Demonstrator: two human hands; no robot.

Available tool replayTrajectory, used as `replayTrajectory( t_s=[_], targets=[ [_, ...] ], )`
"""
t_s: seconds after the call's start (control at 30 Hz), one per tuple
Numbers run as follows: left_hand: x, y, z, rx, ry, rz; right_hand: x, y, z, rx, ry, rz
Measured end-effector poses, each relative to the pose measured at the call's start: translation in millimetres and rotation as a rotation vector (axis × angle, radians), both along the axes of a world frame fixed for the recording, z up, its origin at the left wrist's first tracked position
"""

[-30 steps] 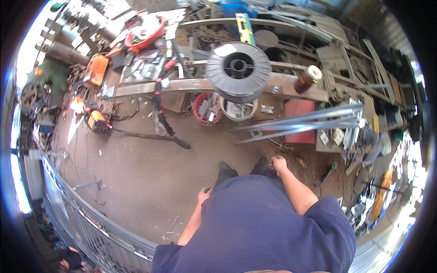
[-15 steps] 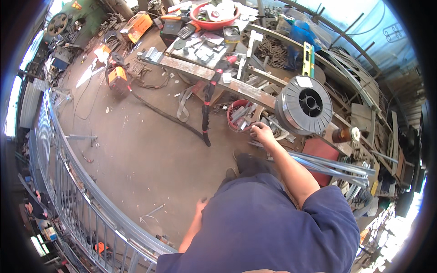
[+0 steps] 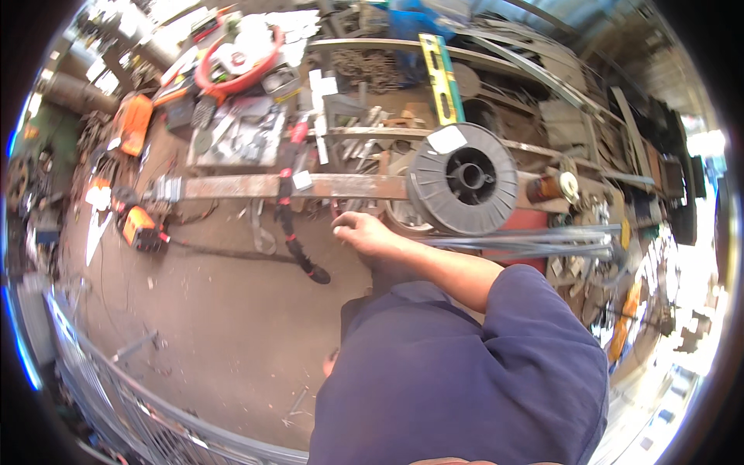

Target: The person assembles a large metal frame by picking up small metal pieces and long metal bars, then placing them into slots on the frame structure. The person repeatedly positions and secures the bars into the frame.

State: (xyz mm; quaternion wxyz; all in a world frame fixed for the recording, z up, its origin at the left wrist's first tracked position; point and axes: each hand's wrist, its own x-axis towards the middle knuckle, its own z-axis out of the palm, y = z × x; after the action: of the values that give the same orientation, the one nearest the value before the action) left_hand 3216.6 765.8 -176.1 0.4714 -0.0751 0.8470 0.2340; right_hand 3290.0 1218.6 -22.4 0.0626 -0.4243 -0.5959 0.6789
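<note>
My right hand [image 3: 363, 234] is held out in front of me over the floor, just short of a long steel beam [image 3: 360, 186]. Its fingers are loosely curled and slightly blurred, and I see nothing in them. Nearest to it on the left, a black cable with red bands [image 3: 285, 209] hangs over the beam. To its right a large dark grey wire spool [image 3: 422, 182] rests on the beam. Of my left hand [image 3: 331, 363] only a sliver shows beside my dark blue shirt; its fingers are hidden.
Metal tubes [image 3: 535, 242] stick out low on the right. A yellow-green spirit level [image 3: 440, 81] stands behind the spool. A red basin [image 3: 246, 84] sits on the cluttered bench. An orange machine [image 3: 141, 229] stands on the floor, left. A metal railing [image 3: 155, 407] runs along the lower left.
My view has turned to the right, so the bench and spool appear farther left. My right hand is now nearer the hanging cable. The left hand has mostly slipped behind my shirt.
</note>
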Motion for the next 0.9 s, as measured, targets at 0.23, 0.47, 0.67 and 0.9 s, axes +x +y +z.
replayTrajectory(
  t_s=[0.23,0.47,0.67,0.9],
  targets=[
    [-48,96,31,0.158,-0.112,-0.294,101,-3,89,0.263,0.130,-0.534],
    [-14,62,-34,0.364,-0.213,-0.321,321,10,71,0.803,-0.157,-1.159],
    [34,-19,-41,0.163,-0.059,-0.394,439,62,41,0.296,0.087,-1.540],
    [112,-54,-31,0.082,0.013,0.005,576,137,-69,-0.110,0.346,-1.266]
  ],
)
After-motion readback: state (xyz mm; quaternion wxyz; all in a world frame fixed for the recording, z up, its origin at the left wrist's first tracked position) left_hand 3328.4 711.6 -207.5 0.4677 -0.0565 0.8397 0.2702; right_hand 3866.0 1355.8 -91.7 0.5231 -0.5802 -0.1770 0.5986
